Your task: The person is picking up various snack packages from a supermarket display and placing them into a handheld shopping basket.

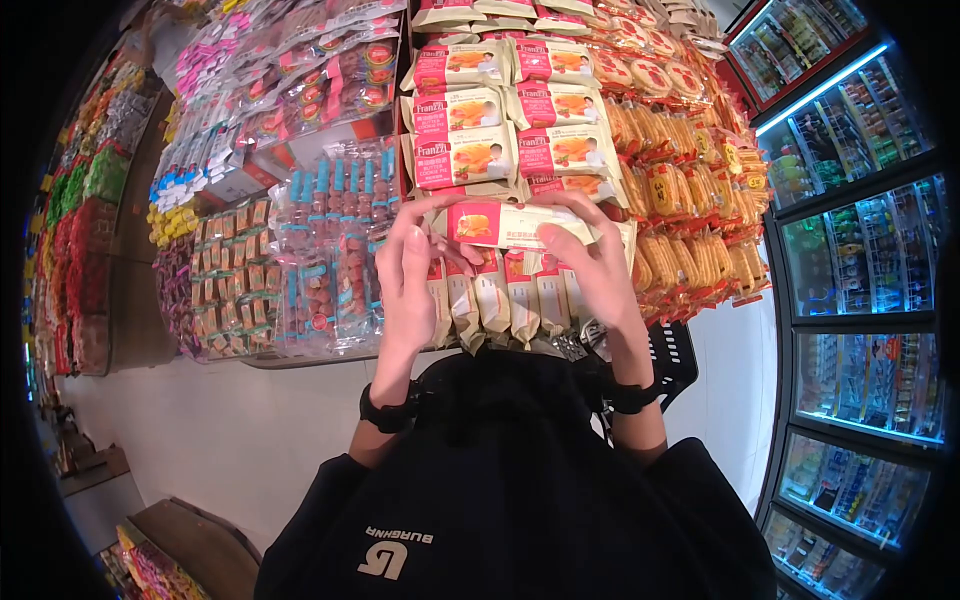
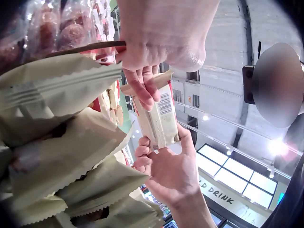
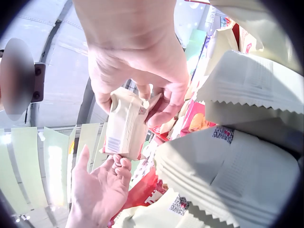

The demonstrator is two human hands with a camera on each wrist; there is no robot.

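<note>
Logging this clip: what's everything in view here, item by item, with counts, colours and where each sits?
held packet: one, cream with a red panel, between both hands at the shelf
stacked packets: many, cream and pink, on the shelf above the hands
upright packets: a row, cream and red, just below the held packet
snack packs: many, orange-yellow, right of the stacked packets
clear bags: many, blue strips, reddish-brown contents, left of the hands
drinks coolers: several glass doors, lit, far right
wristbands: two, black, one on each wrist
left hand: one, grips the held packet's left end
right hand: one, grips its right end
</note>
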